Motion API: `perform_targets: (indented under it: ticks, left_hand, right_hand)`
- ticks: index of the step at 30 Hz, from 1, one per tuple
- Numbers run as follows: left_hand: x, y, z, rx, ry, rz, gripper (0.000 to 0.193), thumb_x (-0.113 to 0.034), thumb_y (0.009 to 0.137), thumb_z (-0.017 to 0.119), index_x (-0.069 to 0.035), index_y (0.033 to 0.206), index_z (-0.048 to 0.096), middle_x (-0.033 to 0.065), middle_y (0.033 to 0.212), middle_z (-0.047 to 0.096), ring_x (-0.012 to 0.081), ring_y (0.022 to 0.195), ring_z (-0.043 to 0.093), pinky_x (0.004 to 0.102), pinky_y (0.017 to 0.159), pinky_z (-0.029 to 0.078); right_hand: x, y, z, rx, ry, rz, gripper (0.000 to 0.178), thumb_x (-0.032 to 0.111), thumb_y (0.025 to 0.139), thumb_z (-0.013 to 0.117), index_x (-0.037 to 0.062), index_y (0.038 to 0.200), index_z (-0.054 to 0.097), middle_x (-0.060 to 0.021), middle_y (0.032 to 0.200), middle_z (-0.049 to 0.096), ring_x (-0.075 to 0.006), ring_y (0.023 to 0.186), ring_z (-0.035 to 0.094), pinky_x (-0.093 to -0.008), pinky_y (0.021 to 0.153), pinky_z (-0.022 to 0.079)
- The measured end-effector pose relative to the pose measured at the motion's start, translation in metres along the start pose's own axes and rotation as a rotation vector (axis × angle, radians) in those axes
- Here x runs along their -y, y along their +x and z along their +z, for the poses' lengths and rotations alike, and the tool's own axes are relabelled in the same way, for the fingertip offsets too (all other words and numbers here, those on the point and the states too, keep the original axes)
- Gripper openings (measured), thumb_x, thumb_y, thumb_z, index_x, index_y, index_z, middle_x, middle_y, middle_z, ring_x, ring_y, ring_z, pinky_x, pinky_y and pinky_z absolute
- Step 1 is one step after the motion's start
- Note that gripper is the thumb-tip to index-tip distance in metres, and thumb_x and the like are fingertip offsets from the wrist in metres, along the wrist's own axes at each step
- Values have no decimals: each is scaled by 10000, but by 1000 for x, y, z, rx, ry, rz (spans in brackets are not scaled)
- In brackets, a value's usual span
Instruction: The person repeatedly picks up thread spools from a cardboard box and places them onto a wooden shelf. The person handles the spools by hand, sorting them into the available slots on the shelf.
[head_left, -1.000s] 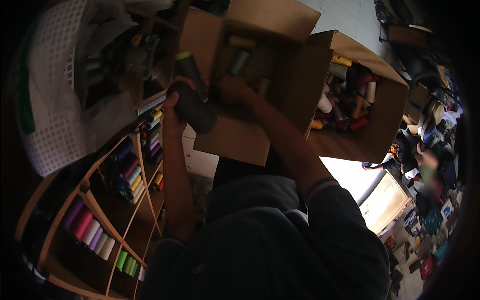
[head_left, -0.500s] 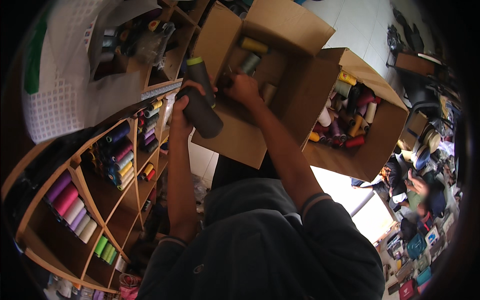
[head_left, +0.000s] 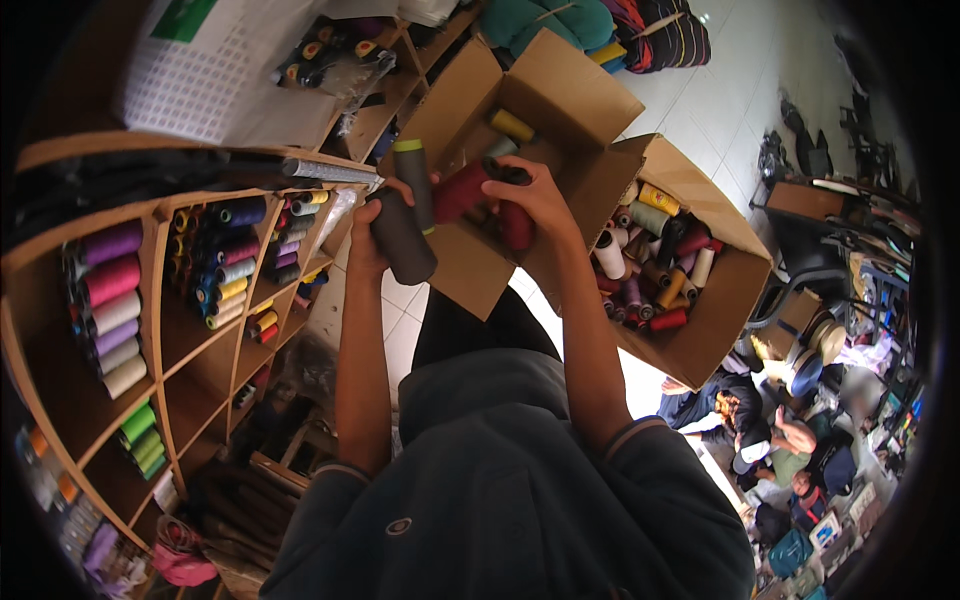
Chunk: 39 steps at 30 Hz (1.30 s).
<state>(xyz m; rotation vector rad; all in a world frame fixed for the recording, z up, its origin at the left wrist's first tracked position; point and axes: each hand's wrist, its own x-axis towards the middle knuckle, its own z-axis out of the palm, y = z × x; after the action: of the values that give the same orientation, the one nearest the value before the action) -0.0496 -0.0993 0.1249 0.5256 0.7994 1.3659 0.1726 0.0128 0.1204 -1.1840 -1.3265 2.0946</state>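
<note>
My left hand [head_left: 366, 240] is wrapped round a dark grey thread spool [head_left: 403, 242]. A second dark grey spool with a yellow-green end [head_left: 414, 180] is held against it in the same hand. My right hand [head_left: 545, 200] grips a dark red thread spool [head_left: 462, 192], tilted toward the grey ones, and another dark red spool [head_left: 516, 226] hangs below its fingers. Both hands are above the near side of an open cardboard box [head_left: 575, 85]. Inside that box lie a yellow spool [head_left: 513, 125] and a few others, partly hidden by my right hand.
To the right stands a second cardboard box [head_left: 690, 350], full of mixed spools [head_left: 650, 270]. A wooden shelf [head_left: 155, 300] on the left holds rows of coloured spools [head_left: 112, 280]. Other people [head_left: 790, 440] sit at the far right among scattered goods.
My right hand has come up out of the box with the dark red spools. My left hand still holds the grey spools. The view has shifted, showing more of the shelf.
</note>
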Motion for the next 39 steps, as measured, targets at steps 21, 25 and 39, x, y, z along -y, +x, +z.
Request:
perform_targets:
  ticks: [21,25,39]
  left_hand:
    - [-49,-293,-35,-530,-46,465,522,-546,756,542,-51,916,501,180,1083,551,243,873,576,319,710,488]
    - [-41,-378,-50,-586,-130,526,538,-554,753,554,-54,942,495,158,990,569,287,899,576,350,732,506]
    - [9,-560,-122,-788,-481,806,496,-554,743,566,-72,847,512,229,1184,498,471,1154,486,629,992,375]
  right_hand:
    - [0,-52,285,662,-180,-4,433,212,817,701,92,1213,574,-102,1021,594,-165,851,589,-292,726,526]
    - [-26,-81,362,811,-236,-3,415,195,811,697,80,1188,568,-119,1016,602,-176,842,600,-315,714,545]
    - [-103,-132,566,918,-449,-121,405,121,779,726,60,1137,545,-83,904,617,-118,646,579,-245,547,482]
